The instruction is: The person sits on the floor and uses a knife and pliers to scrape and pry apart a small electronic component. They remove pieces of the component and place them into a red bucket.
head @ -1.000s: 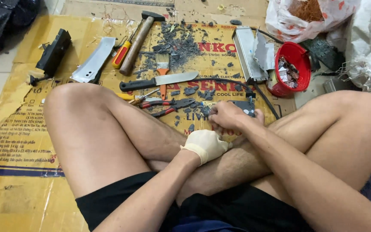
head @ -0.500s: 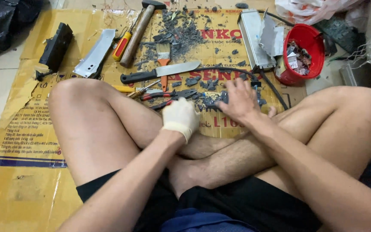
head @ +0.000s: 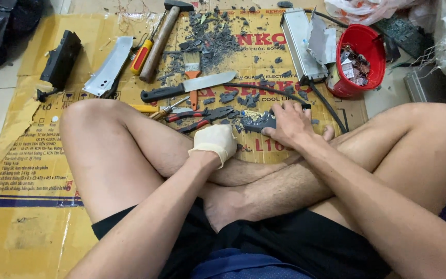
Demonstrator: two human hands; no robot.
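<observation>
A small dark broken plastic part (head: 260,122) lies flat on the cardboard, just before the shins.

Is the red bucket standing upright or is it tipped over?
Tipped. The red bucket lies on its side, its round opening faces the camera, and small scrap pieces show inside it.

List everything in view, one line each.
hammer: one, wooden handle, top centre
knife: one, black handle, centre
paintbrush: one, orange handle, above knife
screwdriver: one, orange-yellow, left of hammer
pliers: two, red handles, near gloved hand
metal plate: one, silver, upper left
black casing: one, far left
metal housing: one, grey, upper right
bucket: one, red, right
dark part: one, under right fingers
cardboard: yellow, floor
left hand: white glove
right hand: bare
</observation>
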